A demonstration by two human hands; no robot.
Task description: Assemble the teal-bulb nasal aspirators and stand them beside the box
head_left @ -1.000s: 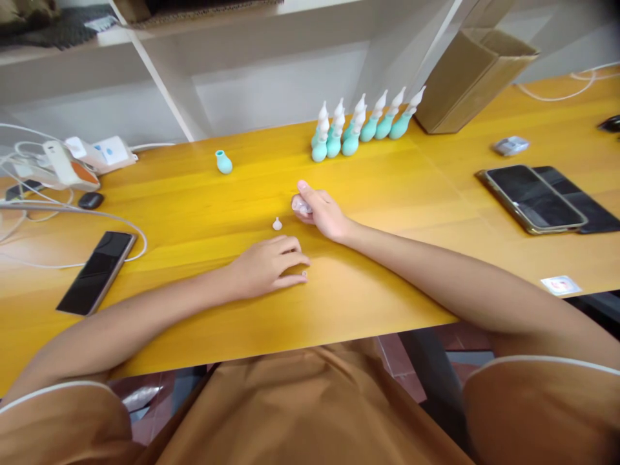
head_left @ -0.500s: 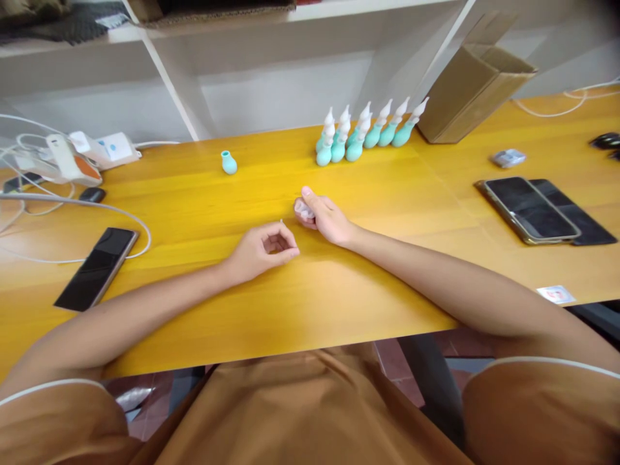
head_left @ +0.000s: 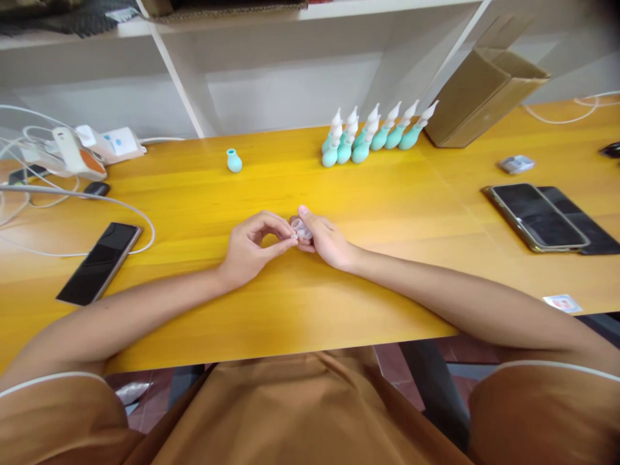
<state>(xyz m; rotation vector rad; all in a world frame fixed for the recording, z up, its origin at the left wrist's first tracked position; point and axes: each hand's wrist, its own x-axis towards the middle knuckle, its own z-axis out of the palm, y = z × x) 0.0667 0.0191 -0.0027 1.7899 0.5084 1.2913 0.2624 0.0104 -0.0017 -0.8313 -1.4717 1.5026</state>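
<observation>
My right hand (head_left: 330, 241) is closed around some small clear plastic pieces (head_left: 301, 228), with the thumb on top. My left hand (head_left: 256, 248) meets it from the left, thumb and forefinger pinched on a tiny clear piece (head_left: 294, 237) too small to name. Beyond them, a lone teal rubber bulb (head_left: 234, 161) with an open neck stands on the table. Farther right is a group of several teal bulbs with white pointed nozzles (head_left: 361, 143), all standing upright.
A tall open cardboard box (head_left: 477, 97) stands at the back right. Two dark phones lie about: one phone (head_left: 100, 263) at left, another phone (head_left: 537, 216) at right on a black flat thing. White cables and a power strip (head_left: 115, 144) occupy the left. Shelving (head_left: 290, 97) backs the table.
My left hand has moved to the right hand, its fingertips now pinched at the clear pieces. My right hand has lowered slightly toward me. The view has shifted a little.
</observation>
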